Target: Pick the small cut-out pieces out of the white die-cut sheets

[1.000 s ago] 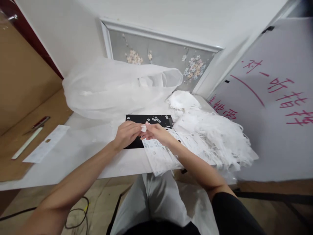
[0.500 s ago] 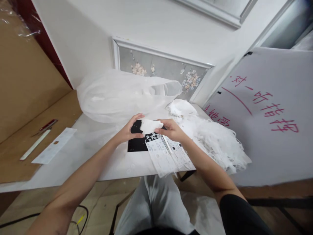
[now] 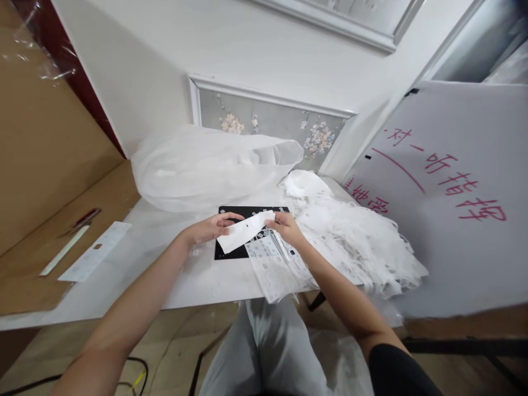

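A flat white strip point(image 3: 246, 229) with a small dark hole is stretched between my two hands, its left end lower than its right. My left hand point(image 3: 208, 228) grips the left part with the thumb in front, its fingers partly behind the strip. The right end is pinched between the thumb and fingers of my right hand point(image 3: 287, 226). Beneath lies a black mat point(image 3: 229, 254) with small white pieces on it. White printed sheets point(image 3: 266, 264) overlap its right side, and silvery tweezers point(image 3: 282, 246) rest on them, close under my right hand.
A large heap of white thin-strapped pieces point(image 3: 358, 236) covers the table's right. A translucent white bag point(image 3: 185, 165) lies behind the mat. On cardboard at left are a red cutter point(image 3: 86, 216), a pale strip point(image 3: 65, 250) and a white card point(image 3: 97, 253). A whiteboard point(image 3: 454, 258) stands right.
The white strip was bunched up between my hands and is now drawn out long and slanted. My left hand has turned and moved slightly lower. More of the mat's back edge shows.
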`<state>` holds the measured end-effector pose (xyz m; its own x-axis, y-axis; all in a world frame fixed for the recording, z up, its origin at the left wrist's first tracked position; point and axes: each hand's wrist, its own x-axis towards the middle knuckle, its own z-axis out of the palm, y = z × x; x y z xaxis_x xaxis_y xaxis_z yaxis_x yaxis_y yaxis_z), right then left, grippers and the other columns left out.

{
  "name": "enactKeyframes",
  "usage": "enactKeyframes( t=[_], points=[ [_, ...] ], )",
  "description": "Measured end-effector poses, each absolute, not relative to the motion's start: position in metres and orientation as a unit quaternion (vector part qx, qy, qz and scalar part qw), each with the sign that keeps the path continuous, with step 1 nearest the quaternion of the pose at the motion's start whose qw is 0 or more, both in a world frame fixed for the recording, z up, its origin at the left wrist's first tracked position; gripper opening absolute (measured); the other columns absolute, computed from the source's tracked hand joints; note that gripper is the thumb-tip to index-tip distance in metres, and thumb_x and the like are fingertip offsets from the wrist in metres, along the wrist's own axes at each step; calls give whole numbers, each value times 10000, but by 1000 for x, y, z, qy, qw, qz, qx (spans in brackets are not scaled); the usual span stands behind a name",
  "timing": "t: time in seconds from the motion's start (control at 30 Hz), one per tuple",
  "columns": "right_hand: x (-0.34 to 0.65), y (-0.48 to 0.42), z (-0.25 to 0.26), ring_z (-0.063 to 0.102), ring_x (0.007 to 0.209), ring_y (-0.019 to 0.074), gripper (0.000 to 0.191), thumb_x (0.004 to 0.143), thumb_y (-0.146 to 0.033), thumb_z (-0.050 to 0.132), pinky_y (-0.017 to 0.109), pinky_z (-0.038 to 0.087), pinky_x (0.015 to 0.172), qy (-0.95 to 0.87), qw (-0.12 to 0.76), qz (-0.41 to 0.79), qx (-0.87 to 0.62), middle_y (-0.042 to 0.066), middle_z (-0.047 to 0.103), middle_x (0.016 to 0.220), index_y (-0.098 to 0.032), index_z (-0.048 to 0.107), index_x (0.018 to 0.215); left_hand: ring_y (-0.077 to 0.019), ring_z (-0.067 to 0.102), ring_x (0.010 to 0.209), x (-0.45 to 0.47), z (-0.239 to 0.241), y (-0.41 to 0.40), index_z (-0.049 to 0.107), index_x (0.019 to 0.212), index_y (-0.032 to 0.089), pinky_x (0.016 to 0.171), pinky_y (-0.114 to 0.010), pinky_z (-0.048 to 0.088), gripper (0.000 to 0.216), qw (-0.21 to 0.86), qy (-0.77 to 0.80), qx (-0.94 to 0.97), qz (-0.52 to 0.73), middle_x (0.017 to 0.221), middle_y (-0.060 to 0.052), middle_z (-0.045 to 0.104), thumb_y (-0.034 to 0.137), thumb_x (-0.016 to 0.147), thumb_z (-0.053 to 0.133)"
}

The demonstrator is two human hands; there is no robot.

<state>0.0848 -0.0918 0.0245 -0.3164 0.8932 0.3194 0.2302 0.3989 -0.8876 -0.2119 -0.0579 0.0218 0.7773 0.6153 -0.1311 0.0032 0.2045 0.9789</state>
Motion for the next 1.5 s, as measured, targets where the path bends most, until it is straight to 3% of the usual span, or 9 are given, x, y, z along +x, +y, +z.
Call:
enactKeyframes(
  t=[0.1,0.23,0.4,0.53,0.63,0.8,1.07,1.33,1.5],
  points=[
    [78,-68,23,670,905,233,404,862,-519,649,377,523,883,-700,437,410,-389,63,742,917,-156,736,1016,-186,676,870,-219,23,-51,639,1186,192,763,-277,531,587,681,318,611,249,1096,-71,693,343,670,875],
    [73,-37,14,654,885,217,393,878,-507,602,363,519,859,-734,395,367,-414,56,735,917,-150,729,982,-216,682,829,-230,22,-38,677,1095,155,736,-301,522,503,584,377,652,303,1003,-83,724,442,710,826],
    [76,-18,-19,608,1161,276,297,878,-361,622,448,439,1058,-797,346,200,-452,121,723,1144,-157,732,1063,-224,660,837,-235,9,-28,708,1012,188,765,-311,497,423,339,467,751,321,913,-44,728,561,822,653],
    [84,-18,-31,510,1326,284,271,875,-284,633,489,371,1141,-838,290,149,-437,117,695,1258,-189,735,1107,-255,658,945,-232,-1,-29,706,1061,221,847,-336,487,420,228,484,805,257,1032,-54,735,566,904,527],
    [86,-22,-28,494,1342,296,281,881,-335,654,504,364,1146,-835,289,143,-446,110,688,1274,-194,731,1111,-287,635,1046,-231,-6,-28,686,1163,214,931,-371,470,471,186,466,831,240,1164,-87,709,572,878,573],
    [79,-32,-24,444,1382,321,395,904,-445,645,529,377,1115,-838,257,139,-461,104,681,1270,-217,671,1225,-303,615,1068,-227,-10,-29,649,1248,232,948,-393,454,523,170,454,853,194,1159,-94,692,538,825,660],
    [78,-37,-22,388,1422,295,331,1007,-354,479,523,320,1161,-842,258,101,-463,110,655,1306,-202,620,1265,-261,592,910,-224,3,-35,664,964,219,826,-357,427,353,187,428,862,198,947,-64,678,530,944,498],
    [75,-39,-27,330,1461,345,474,935,-462,600,569,284,1174,-838,235,108,-481,157,605,1335,-188,540,1318,-277,596,944,-213,-10,-32,578,1015,227,775,-338,421,434,210,478,829,202,1021,-61,652,567,783,715],
    [71,-38,-26,257,1502,338,416,959,-481,550,576,244,1193,-833,248,114,-482,171,556,1394,-193,542,1258,-217,532,789,-211,-13,-30,473,856,221,678,-291,359,428,196,503,813,216,840,-7,571,582,785,691]
  ],
)
